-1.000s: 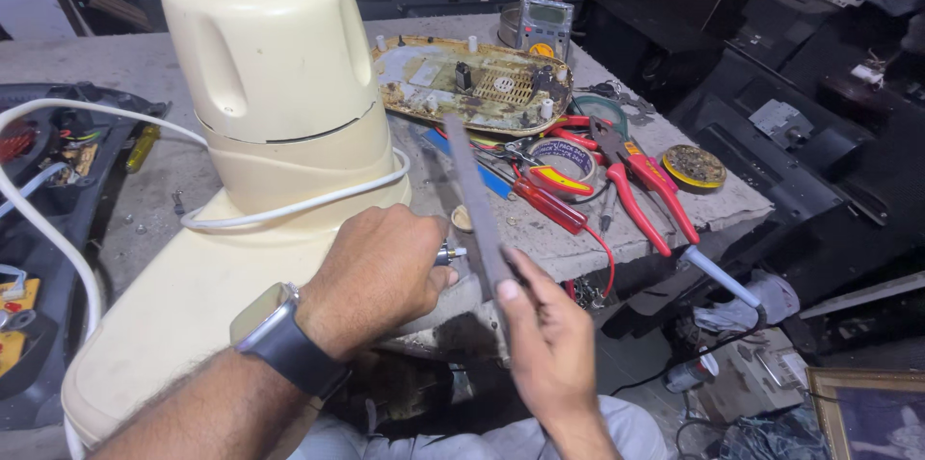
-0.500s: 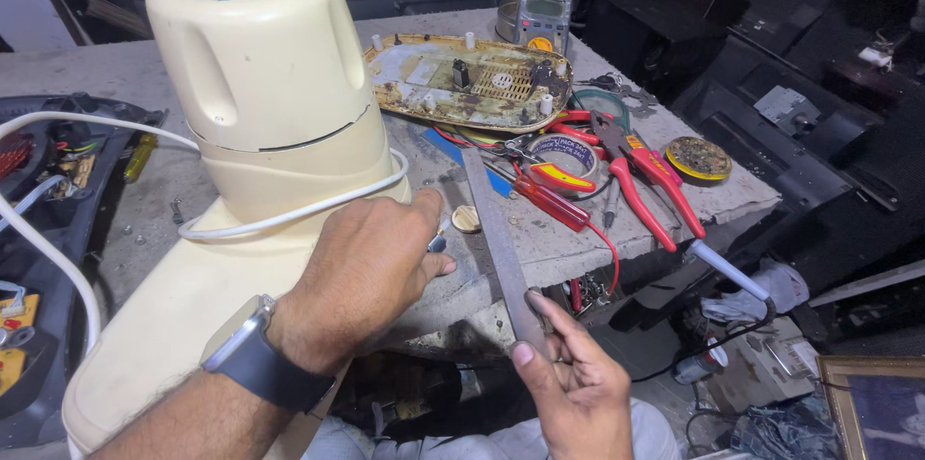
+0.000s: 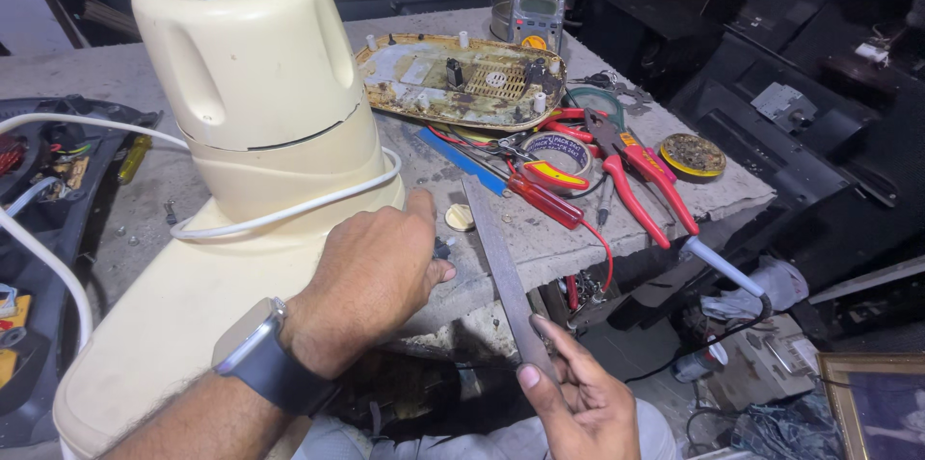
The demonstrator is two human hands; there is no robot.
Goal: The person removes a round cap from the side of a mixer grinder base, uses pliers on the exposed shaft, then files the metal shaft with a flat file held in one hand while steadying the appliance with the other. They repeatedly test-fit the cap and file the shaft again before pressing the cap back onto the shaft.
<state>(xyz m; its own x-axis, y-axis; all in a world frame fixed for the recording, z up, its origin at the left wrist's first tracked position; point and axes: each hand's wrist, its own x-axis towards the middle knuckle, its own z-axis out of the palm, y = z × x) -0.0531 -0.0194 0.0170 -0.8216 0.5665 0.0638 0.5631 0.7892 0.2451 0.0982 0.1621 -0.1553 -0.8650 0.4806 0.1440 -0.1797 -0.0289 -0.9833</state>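
My left hand [image 3: 371,277], with a dark watch on its wrist, pinches a small dark part [image 3: 441,250] against the front edge of the worn workbench [image 3: 540,238]. My right hand [image 3: 578,393] grips the near end of a long flat metal file [image 3: 496,262]. The file lies slanted across the bench edge, right beside the small part. A cream appliance body [image 3: 260,104] with a white cord [image 3: 289,210] around it stands just left of my left hand. A small cream round cap [image 3: 460,217] rests by the file's far end.
Behind the file lie a rusty cream base plate [image 3: 462,84], red-handled pliers [image 3: 636,166], a red screwdriver [image 3: 544,200], a tape roll [image 3: 559,154], a rusty round disc [image 3: 692,156] and a grey multimeter [image 3: 535,19]. A soldering iron [image 3: 723,272] hangs off the bench's right edge. Dark cases crowd the right side.
My right hand has slid the file back toward me along the bench edge. My left hand stays pinched on the small part.
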